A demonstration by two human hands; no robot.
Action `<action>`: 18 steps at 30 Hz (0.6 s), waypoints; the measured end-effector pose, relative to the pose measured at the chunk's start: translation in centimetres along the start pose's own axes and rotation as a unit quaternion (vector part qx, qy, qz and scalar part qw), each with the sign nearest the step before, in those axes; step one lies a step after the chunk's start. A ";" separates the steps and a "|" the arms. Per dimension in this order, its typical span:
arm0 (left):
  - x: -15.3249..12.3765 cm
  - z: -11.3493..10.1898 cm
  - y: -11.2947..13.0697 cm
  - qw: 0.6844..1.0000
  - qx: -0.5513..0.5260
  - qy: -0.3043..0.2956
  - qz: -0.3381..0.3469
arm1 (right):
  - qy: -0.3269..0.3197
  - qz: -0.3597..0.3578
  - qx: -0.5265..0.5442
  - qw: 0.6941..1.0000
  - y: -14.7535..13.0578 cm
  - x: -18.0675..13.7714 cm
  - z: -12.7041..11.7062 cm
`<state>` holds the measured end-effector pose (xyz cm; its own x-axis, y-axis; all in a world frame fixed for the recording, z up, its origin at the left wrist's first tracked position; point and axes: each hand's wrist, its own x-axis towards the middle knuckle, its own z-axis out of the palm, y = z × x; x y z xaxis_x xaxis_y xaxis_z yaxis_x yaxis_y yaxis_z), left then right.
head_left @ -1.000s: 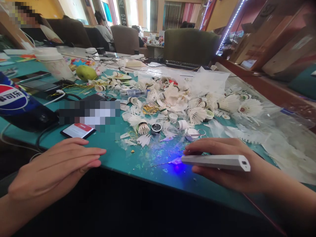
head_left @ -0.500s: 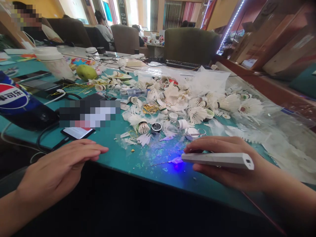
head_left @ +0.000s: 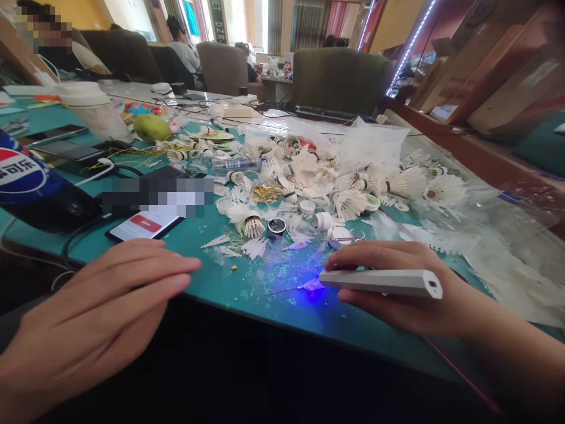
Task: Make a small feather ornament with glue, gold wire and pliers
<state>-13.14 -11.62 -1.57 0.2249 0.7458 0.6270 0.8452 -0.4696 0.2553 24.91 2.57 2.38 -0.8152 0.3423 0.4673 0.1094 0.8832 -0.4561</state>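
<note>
My right hand (head_left: 450,306) grips a slim white UV lamp (head_left: 379,282) between thumb and fingers, held level just above the table. Its violet light falls on a small feather piece (head_left: 311,285) with a thin twisted wire stem, which lies on the teal tabletop (head_left: 260,303). Off to the left, my left hand (head_left: 110,312) hovers near the table edge with its fingers stretched out together, holding nothing. A tiny gold bead-like bit (head_left: 233,268) lies between the hands. Behind the lit piece are another cut feather (head_left: 296,244) and a small round black jar (head_left: 276,227).
Shuttlecocks (head_left: 404,179), loose feathers and plastic bags (head_left: 375,141) are heaped behind the hands. Scissors (head_left: 356,235) lie by the right hand. At the left are a phone (head_left: 145,225), a Pepsi bottle (head_left: 39,182), cables, a green mango (head_left: 151,128) and a white-lidded cup (head_left: 95,112).
My left hand has come nearer and slightly right, its fingers more extended. The right hand with the lamp shifts slightly left in view, along with the whole scene.
</note>
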 end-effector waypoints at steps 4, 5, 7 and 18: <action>4.9 2.2 4.1 0.993 -0.060 -0.072 0.072 | 0.006 -0.005 -0.014 1.000 0.1 0.0 0.0; 6.3 3.0 4.8 0.988 -0.064 -0.121 0.077 | 0.012 -0.008 -0.022 1.000 0.1 -0.1 0.0; 8.8 4.4 5.7 0.978 -0.069 -0.177 0.086 | 0.021 -0.010 -0.038 0.999 0.1 -0.2 0.0; 12.1 6.3 5.9 0.922 -0.081 -0.372 0.067 | 0.125 0.044 -0.070 0.989 -0.2 -0.1 -0.6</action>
<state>-2.38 -2.38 2.93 0.6430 0.7659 -0.0027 0.7160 -0.5999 0.3570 25.29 2.57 2.84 -0.6352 0.4728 0.6107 0.2656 0.8762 -0.4021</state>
